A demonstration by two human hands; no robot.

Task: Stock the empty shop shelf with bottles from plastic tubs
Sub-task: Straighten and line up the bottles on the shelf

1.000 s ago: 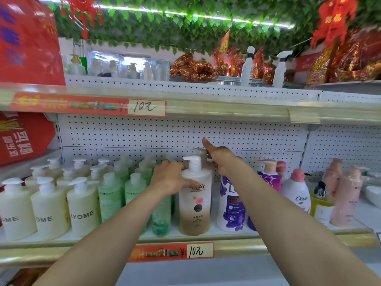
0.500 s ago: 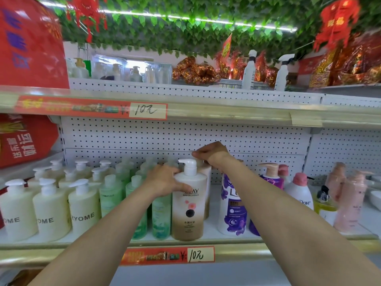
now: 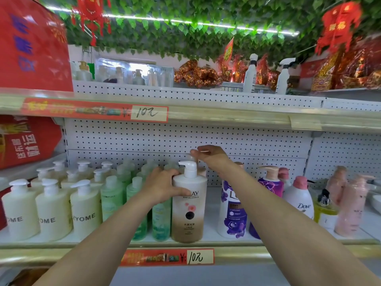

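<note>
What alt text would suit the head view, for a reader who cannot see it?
A person's left hand grips a white-and-brown Olay bottle at the front of a shop shelf, while the right hand seems to pinch the pump of a bottle behind it. Other pump bottles stand alongside.

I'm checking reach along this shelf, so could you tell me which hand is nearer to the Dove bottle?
Right. The right hand is up and left of the Dove bottle; the left hand is farther left, gripping the Olay bottle.
</note>
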